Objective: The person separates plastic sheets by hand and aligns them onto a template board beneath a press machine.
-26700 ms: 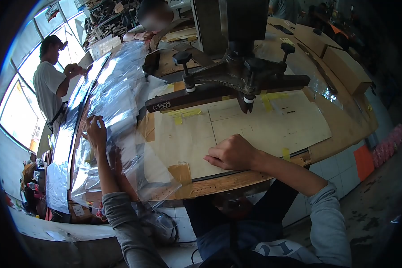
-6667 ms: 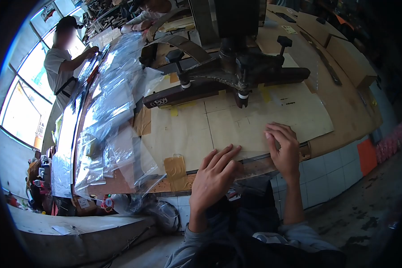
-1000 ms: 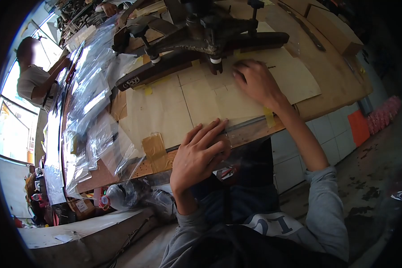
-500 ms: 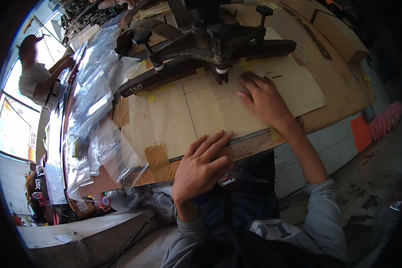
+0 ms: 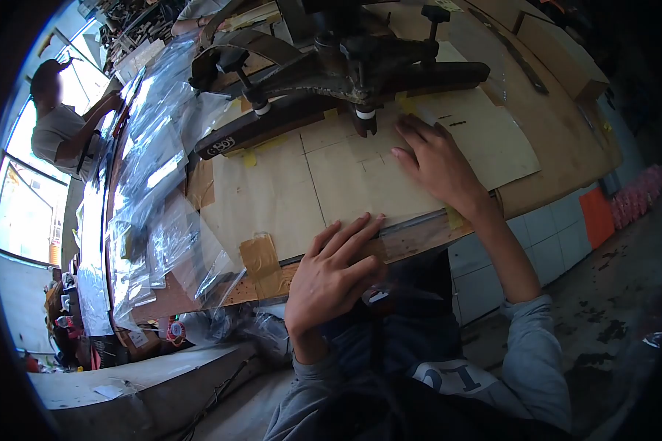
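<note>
The left hand (image 5: 332, 273) lies palm down at the lower middle of the frame, on the near edge of the table (image 5: 566, 158). Its fingers (image 5: 349, 234) are spread apart and flat, their tips touching the near edge of the paper sheet (image 5: 287, 191); they grip nothing. The right hand (image 5: 440, 163) lies flat on the same sheet, right of centre, fingers (image 5: 412, 136) apart and stretched toward the upper left, just below the foot of the press (image 5: 346, 73). A clear film seems to lie under this hand, though its edges cannot be made out.

The sheet covers the middle of the table and carries bits of yellow tape (image 5: 249, 159) and a brown tape patch (image 5: 260, 259) at its lower left corner. The dark press with its long bar (image 5: 261, 132) stands across the top of the frame, over the sheet's far edge. Piles of clear bags (image 5: 162, 184) run down the left side of the table. In the upper left, by the window (image 5: 18, 198), a person (image 5: 59, 125) in a pale shirt stands at the table's far end.
</note>
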Motion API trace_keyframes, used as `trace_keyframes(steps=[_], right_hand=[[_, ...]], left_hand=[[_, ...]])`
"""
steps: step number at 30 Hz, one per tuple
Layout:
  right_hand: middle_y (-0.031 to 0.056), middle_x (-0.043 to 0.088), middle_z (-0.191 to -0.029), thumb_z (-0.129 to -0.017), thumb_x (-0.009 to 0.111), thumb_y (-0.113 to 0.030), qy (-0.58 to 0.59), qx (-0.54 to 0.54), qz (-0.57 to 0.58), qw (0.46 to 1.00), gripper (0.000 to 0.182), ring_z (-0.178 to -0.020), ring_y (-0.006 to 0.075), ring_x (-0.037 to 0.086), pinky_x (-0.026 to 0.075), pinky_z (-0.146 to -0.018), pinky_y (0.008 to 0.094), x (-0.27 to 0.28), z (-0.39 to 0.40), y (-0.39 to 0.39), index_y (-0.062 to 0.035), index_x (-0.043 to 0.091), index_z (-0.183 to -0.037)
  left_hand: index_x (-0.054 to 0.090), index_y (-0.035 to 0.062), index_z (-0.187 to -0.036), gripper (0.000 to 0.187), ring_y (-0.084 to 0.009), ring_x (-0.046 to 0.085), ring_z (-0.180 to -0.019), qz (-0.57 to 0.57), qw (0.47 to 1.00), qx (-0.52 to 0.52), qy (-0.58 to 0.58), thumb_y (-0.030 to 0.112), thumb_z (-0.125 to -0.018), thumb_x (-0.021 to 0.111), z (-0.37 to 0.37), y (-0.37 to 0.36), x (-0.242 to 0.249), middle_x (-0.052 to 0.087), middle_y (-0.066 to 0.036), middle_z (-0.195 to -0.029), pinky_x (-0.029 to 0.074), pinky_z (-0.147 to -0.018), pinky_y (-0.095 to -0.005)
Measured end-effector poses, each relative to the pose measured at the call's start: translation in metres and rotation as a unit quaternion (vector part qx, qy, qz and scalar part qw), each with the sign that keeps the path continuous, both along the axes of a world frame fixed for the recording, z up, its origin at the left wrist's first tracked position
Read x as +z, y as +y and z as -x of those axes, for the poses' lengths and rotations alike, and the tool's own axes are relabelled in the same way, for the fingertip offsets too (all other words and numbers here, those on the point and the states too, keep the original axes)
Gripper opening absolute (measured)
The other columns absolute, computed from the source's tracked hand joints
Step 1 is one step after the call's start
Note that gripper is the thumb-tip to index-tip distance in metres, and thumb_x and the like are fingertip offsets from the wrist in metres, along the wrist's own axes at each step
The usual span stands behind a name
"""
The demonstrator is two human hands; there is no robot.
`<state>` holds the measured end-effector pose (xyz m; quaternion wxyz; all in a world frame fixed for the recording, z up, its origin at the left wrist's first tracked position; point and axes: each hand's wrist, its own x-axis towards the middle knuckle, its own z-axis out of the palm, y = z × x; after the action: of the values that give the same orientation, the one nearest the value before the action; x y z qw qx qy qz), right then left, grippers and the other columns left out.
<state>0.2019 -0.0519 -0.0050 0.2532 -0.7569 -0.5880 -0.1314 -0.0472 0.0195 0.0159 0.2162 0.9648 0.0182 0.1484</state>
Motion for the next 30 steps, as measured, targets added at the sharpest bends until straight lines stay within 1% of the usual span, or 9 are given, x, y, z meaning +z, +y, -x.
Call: trace_keyframes(steps=[6,11,12,15,18,21,22,25,30], right_hand=[[0.0192,0.056,-0.123,-0.092,0.056,-0.024,-0.009,-0.010,0.005,1.000,0.039,-0.114,0.0324,0.054,0.039,-0.101,0.0472,0.000,0.002,-0.001,0.0035,0.055,-0.119],[0.0182,0.056,-0.126,-0.094,0.054,-0.025,0.013,-0.002,0.013,1.000,0.038,-0.116,0.0328,0.053,0.038,-0.101,0.0463,0.003,-0.001,-0.003,0.0024,0.055,-0.121],[0.0179,0.056,-0.126,-0.094,0.055,-0.025,0.017,0.000,0.011,1.000,0.038,-0.117,0.0329,0.053,0.038,-0.101,0.0460,0.004,0.000,-0.005,0.0019,0.055,-0.121],[0.0169,0.057,-0.126,-0.093,0.057,-0.024,0.048,-0.013,-0.021,0.999,0.037,-0.117,0.0333,0.053,0.038,-0.102,0.0449,0.024,0.018,-0.023,-0.0001,0.057,-0.121],[0.0163,0.060,-0.122,-0.091,0.059,-0.020,0.121,-0.011,-0.085,0.989,0.029,-0.113,0.0327,0.056,0.041,-0.099,0.0429,0.021,0.039,-0.044,-0.0009,0.063,-0.113],[0.0154,0.064,-0.116,-0.090,0.060,-0.016,0.174,-0.044,-0.100,0.979,0.021,-0.108,0.0315,0.060,0.044,-0.096,0.0406,0.004,0.044,-0.054,-0.0005,0.068,-0.101],[0.0139,0.066,-0.110,-0.089,0.060,-0.012,0.207,-0.060,-0.132,0.967,0.017,-0.105,0.0301,0.061,0.045,-0.094,0.0387,0.005,0.045,-0.051,-0.0005,0.070,-0.096],[0.0127,0.067,-0.108,-0.088,0.061,-0.012,0.186,-0.062,-0.106,0.975,0.017,-0.105,0.0294,0.061,0.045,-0.094,0.0385,0.008,0.043,-0.048,-0.0004,0.069,-0.098],[0.0122,0.067,-0.108,-0.088,0.061,-0.012,0.126,-0.046,-0.108,0.985,0.019,-0.106,0.0284,0.060,0.044,-0.094,0.0388,0.004,0.043,-0.049,0.0004,0.068,-0.100]], left_hand=[[0.060,0.0114,-0.083,0.019,-0.0274,0.041,-0.135,0.001,1.000,-0.008,0.000,0.026,-0.073,0.068,0.001,0.001,0.000,0.046,-0.008,-0.144,0.033,-0.108,-0.0467],[0.059,0.0118,-0.083,0.019,-0.0277,0.040,-0.135,0.000,1.000,-0.015,-0.003,0.026,-0.073,0.068,0.002,0.002,0.001,0.045,-0.008,-0.145,0.033,-0.108,-0.0478],[0.059,0.0125,-0.083,0.018,-0.0279,0.040,-0.135,0.005,1.000,-0.015,0.001,0.026,-0.075,0.068,0.001,0.002,0.001,0.045,-0.008,-0.145,0.033,-0.108,-0.0481],[0.059,0.0130,-0.084,0.017,-0.0279,0.040,-0.135,-0.002,1.000,-0.018,0.007,0.026,-0.077,0.067,0.002,0.003,0.003,0.044,-0.008,-0.146,0.033,-0.107,-0.0479],[0.059,0.0129,-0.086,0.018,-0.0279,0.040,-0.135,-0.005,1.000,-0.022,0.003,0.027,-0.078,0.066,0.003,0.003,0.002,0.043,-0.008,-0.146,0.033,-0.107,-0.0478],[0.058,0.0120,-0.085,0.019,-0.0280,0.040,-0.135,-0.004,1.000,-0.021,0.001,0.027,-0.078,0.066,0.002,0.004,0.001,0.042,-0.008,-0.147,0.033,-0.107,-0.0479],[0.058,0.0118,-0.085,0.019,-0.0279,0.040,-0.135,-0.003,1.000,-0.022,0.004,0.027,-0.078,0.066,0.003,0.004,0.002,0.042,-0.008,-0.147,0.033,-0.107,-0.0479],[0.058,0.0116,-0.085,0.019,-0.0279,0.040,-0.135,0.003,1.000,-0.023,0.008,0.027,-0.078,0.067,0.003,0.004,0.002,0.042,-0.008,-0.147,0.033,-0.107,-0.0479],[0.057,0.0110,-0.083,0.020,-0.0275,0.040,-0.135,0.008,1.000,-0.018,0.002,0.027,-0.076,0.067,0.002,0.002,0.002,0.043,-0.007,-0.146,0.033,-0.108,-0.0478]])
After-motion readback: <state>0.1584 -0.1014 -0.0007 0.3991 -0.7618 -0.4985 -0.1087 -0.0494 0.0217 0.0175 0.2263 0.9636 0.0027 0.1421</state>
